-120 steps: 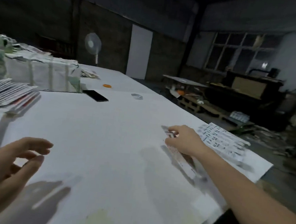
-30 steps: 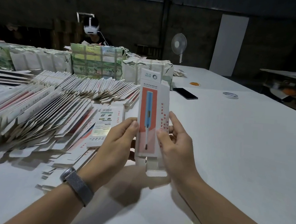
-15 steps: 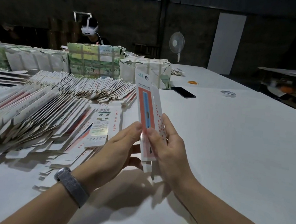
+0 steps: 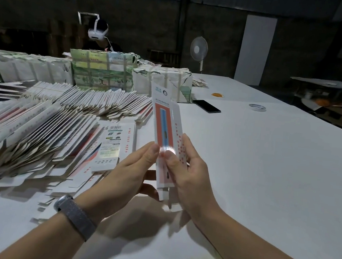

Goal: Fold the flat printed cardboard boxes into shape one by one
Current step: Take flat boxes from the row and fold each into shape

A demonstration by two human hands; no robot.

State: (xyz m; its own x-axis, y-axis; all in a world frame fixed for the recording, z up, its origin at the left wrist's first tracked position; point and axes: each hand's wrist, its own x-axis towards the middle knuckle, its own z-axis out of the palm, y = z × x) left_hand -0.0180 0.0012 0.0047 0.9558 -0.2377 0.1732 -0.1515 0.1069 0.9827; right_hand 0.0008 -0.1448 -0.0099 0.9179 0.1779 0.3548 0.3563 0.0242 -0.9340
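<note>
A big white table [image 4: 266, 170] is seen, with flat boxes [image 4: 41, 121] spread in rows on its left side (their far ends are cut off by the edge). One long thin box [image 4: 164, 124] is held up above the table, its long side pointing up and leaning a little left. It is pinched low down by the left hand [image 4: 128, 175] and right hand [image 4: 189, 172], thumbs pressed on its front. Its bottom flaps are partly hidden behind the fingers. The small print cannot be read.
</note>
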